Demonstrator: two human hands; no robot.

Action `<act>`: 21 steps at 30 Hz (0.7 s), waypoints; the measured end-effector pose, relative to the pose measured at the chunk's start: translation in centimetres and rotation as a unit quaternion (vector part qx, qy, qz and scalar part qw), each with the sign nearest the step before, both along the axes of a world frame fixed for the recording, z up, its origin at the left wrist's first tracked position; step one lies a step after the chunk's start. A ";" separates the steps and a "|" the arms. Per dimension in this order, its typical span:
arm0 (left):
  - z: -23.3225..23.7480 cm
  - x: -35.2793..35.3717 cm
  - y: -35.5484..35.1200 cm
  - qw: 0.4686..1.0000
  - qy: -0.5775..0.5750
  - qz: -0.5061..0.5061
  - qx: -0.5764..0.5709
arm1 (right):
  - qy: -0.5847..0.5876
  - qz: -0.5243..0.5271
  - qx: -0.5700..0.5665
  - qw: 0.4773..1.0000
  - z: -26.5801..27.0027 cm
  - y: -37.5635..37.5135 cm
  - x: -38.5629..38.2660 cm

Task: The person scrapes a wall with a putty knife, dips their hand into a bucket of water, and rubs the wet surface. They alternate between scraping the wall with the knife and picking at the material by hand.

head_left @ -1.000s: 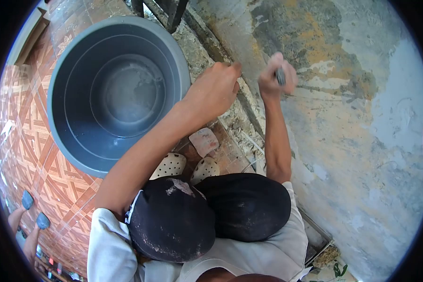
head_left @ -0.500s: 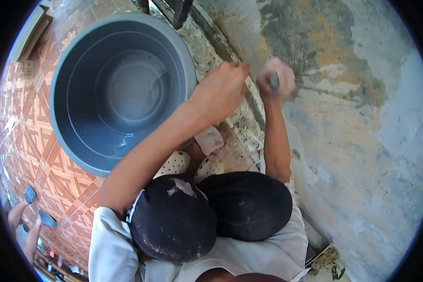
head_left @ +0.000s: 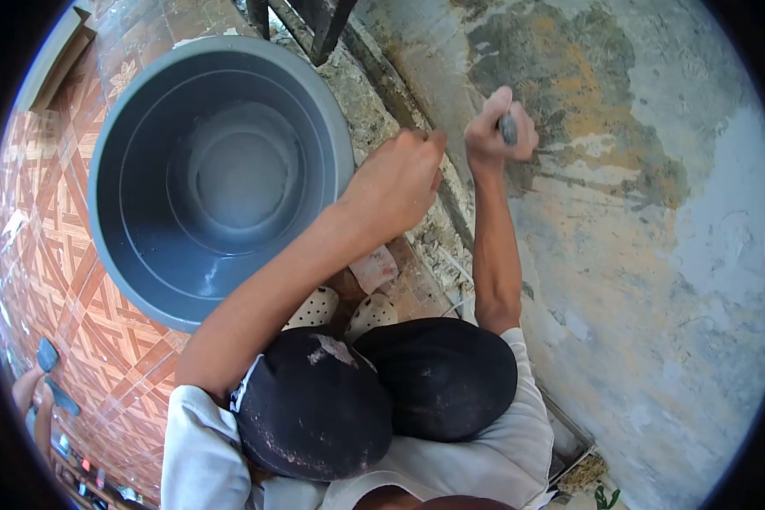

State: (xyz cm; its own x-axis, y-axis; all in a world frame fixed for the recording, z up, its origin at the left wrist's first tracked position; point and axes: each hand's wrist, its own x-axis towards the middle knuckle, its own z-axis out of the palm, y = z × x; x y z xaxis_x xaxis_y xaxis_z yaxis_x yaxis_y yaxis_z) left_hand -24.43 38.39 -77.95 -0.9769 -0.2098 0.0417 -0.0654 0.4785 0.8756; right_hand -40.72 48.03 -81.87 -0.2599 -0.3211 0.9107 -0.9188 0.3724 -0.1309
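Observation:
My right hand [head_left: 500, 136] is wrapped around a dull grey tool handle [head_left: 507, 129], held close to the patchy wall [head_left: 608, 229]. The working end is hidden, so its kind does not show. Beside it, nearer the large grey tub [head_left: 331, 119], is my left hand [head_left: 402, 174], with the fingers curled in. Whatever those fingers may hold is out of sight. A little cloudy water [head_left: 245, 183] appears to lie in the bottom of the tub.
A broken tile piece [head_left: 374, 270] lies by my dotted cream shoes [head_left: 371, 313]. Dark posts [head_left: 330, 30] stand at the top, along the rough wall base. Another person's feet in grey footwear [head_left: 48, 355] are on the patterned tile floor [head_left: 102, 306] at left.
My right hand, blurred before, has moved slightly up along the wall with the grey-handled tool. My left hand has shifted only slightly. The other person's feet sit slightly differently.

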 end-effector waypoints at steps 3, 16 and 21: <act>-0.1 0.1 -0.2 1.000 -0.006 0.005 0.005 | 0.037 0.181 -0.092 0.978 1.3 -1.1 1.7; -0.1 0.3 0.0 1.000 -0.012 -0.003 0.010 | 0.041 0.123 -0.029 0.991 -0.1 0.0 1.3; 0.2 0.2 0.2 1.000 0.000 0.001 0.003 | 0.062 0.123 -0.061 0.989 0.8 -0.3 1.4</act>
